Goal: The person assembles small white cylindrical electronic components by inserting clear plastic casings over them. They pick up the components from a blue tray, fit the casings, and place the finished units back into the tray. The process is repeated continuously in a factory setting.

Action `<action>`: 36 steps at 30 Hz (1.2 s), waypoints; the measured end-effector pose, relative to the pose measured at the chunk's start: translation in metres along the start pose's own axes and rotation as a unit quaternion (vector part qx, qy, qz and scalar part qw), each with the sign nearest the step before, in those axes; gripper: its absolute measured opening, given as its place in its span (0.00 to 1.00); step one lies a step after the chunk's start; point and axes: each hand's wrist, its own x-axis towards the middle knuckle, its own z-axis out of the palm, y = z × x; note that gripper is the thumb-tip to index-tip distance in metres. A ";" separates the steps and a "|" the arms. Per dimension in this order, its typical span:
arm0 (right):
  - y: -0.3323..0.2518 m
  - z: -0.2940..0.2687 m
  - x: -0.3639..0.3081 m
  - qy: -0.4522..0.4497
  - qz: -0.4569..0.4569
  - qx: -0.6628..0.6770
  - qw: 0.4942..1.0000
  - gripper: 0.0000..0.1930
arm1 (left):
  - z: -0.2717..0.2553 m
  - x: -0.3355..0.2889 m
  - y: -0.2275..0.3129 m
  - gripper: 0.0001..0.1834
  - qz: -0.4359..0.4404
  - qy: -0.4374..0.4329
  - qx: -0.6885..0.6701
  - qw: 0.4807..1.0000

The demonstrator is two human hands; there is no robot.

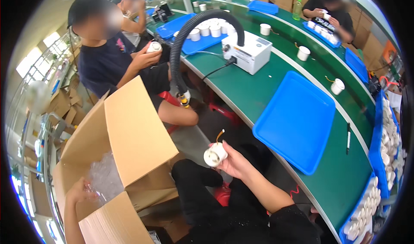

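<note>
My right hand [235, 161] grips a white round cup-shaped part [215, 154] above my lap. Its hollow end faces left, and a short orange ribbon cable [221, 135] sticks up from it. On the left, my left hand [79, 189] reaches into an open cardboard box [138, 129]. Its fingers are curled on the edge of some clear plastic [105, 175] heaped inside. The single pieces of that plastic are hard to make out.
A green work table [276, 93] curves along the right, bearing a blue tray [297, 119], a marker [348, 138] and a white machine [248, 52] with a black hose [174, 50]. Trays of white parts line the far right. A co-worker [101, 58] sits ahead left.
</note>
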 end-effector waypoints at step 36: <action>-0.017 -0.030 0.220 0.032 -0.155 -0.335 0.929 0.22 | 0.350 0.040 0.301 0.31 0.110 -0.282 -0.861 0.409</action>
